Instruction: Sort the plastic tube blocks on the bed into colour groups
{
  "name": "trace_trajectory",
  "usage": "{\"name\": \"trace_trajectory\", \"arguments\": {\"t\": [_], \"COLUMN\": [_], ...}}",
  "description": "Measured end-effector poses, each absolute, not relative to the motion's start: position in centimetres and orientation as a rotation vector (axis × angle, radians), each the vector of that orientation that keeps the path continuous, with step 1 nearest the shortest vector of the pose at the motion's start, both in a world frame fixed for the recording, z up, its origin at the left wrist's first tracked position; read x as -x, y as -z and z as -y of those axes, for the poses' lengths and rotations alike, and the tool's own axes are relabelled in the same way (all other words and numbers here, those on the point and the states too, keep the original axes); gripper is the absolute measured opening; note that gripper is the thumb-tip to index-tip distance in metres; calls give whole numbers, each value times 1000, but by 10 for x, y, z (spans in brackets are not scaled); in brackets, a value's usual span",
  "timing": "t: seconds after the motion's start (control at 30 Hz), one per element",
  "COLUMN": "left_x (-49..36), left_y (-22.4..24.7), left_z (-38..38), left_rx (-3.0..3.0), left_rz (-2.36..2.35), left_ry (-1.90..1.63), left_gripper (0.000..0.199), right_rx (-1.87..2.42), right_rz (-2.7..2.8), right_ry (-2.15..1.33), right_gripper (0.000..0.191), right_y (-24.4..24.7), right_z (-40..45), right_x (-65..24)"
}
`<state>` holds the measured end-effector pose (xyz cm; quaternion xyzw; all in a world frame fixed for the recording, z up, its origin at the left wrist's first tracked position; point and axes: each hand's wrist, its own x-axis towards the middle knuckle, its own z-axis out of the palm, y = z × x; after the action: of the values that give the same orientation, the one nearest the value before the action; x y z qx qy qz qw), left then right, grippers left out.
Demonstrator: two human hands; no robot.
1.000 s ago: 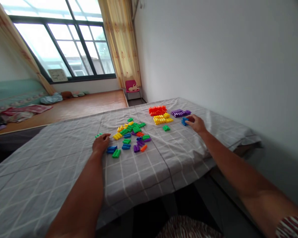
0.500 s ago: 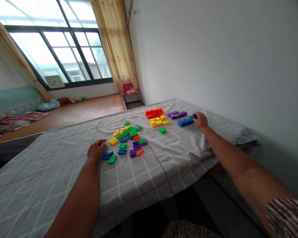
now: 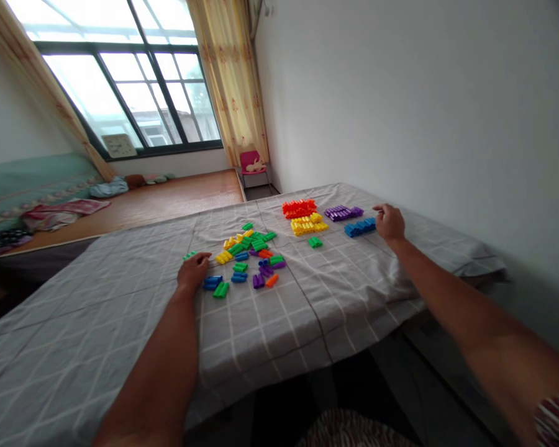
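Observation:
My right hand (image 3: pixel 390 223) hovers at the right end of a row of blue tube-shaped plastic blocks (image 3: pixel 359 227). Its fingers are loosely bent and no block shows in them. On the cloth at the left, my left hand (image 3: pixel 194 270) rests with its fingers spread loosely, beside a mixed pile of blocks. Close to it are a green block (image 3: pixel 189 255) partly behind the fingers, a blue pair (image 3: pixel 212 282) and a green pair (image 3: pixel 221 290). Yellow blocks (image 3: pixel 224 257), purple blocks (image 3: pixel 259 281) and an orange block (image 3: pixel 272 280) also lie in the pile.
Sorted stacks of red-orange blocks (image 3: pixel 299 208), yellow blocks (image 3: pixel 308 224) and purple blocks (image 3: pixel 343 213) stand toward the back, with a small green group (image 3: pixel 315 242) in front. A grey checked cloth (image 3: pixel 270 329) covers the table. The white wall (image 3: pixel 400 93) borders the right side.
My right hand has let go of a blue block at the blue row and drawn slightly away. The left hand stays by the pile. The whole view has shifted a little.

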<state>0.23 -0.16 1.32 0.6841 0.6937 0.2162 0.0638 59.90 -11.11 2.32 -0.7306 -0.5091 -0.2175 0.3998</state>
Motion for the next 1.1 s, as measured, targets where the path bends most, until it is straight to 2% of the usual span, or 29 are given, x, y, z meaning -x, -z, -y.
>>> {"name": "trace_trajectory", "arguments": {"t": [0.1, 0.23, 0.3, 0.4, 0.53, 0.7, 0.87, 0.97, 1.1], "left_x": [-4, -5, -4, -4, -4, -5, -3, 0, 2], "left_y": [-13, -12, -11, -9, -7, -11, -13, -11, -9], "left_z": [4, 5, 6, 6, 5, 7, 7, 3, -1], "left_rx": [-2063, -2066, -2064, -2069, -2081, -2078, -2122, -2134, -2132], "left_rz": [-2075, -2053, -2047, -2031, -2010, -2024, -2024, -2034, -2035], "left_ry": [-663, -689, -693, -697, -705, -679, -669, -671, -663], "left_gripper": [38, 38, 37, 37, 37, 37, 37, 37, 37], "right_rx": [1667, 1409, 1309, 1267, 1256, 1265, 1268, 1292, 1342], "right_rz": [1573, 2032, 2196, 2339, 2412, 2513, 2287, 2019, 1542], "right_ry": [404, -81, -194, -204, -89, -107, -206, -343, -480], "right_gripper": [32, 23, 20, 17, 27, 26, 26, 27, 31], "right_y": [-33, -34, -31, -29, -33, -40, -50, -46, -37], "right_z": [100, 91, 91, 95, 94, 82, 85, 90, 93], "right_x": [-538, -436, -394, -349, -319, -301, -308, -343, -432]}}
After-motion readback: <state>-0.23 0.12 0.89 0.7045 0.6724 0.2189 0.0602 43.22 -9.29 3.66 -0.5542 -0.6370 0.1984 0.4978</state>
